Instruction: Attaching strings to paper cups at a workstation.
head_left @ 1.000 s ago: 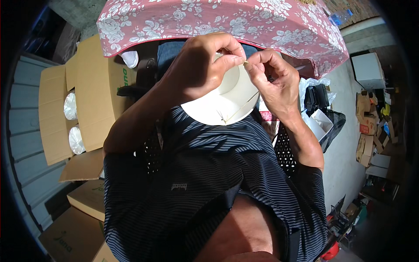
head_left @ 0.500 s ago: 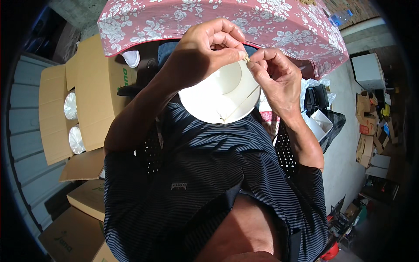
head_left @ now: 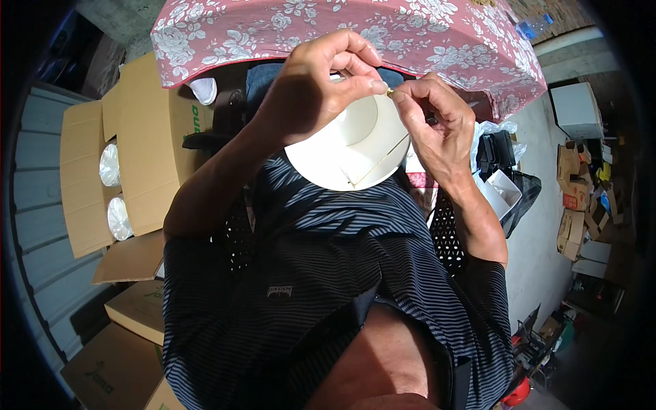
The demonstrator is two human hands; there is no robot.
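A wide white bucket (head_left: pixel 321 164) rests in my lap, its inside brightly lit. Over its far right rim both hands meet fingertip to fingertip. Between them sits a tiny pale-yellow piece (head_left: pixel 389 91), too small to name. My left hand (head_left: pixel 321 75) pinches it from the left with thumb and index finger, the other fingers curled. From the right, my right hand (head_left: pixel 437 123) pinches the same piece with thumb and forefinger. A thin straw-like stalk (head_left: pixel 380 161) shows against the bucket's inner wall, below my right hand.
A table with a pink floral cloth (head_left: pixel 287 31) stands just beyond my hands. On the left is an open cardboard box (head_left: pixel 147 150) holding white wrapped rolls. More closed boxes (head_left: pixel 113 369) lie nearer. At right are a white container (head_left: pixel 502 195) and a black bag (head_left: pixel 497 154) on the floor.
The bucket has shifted slightly right and away from me. My fingertips have closed further over the small yellow piece, so less of it shows.
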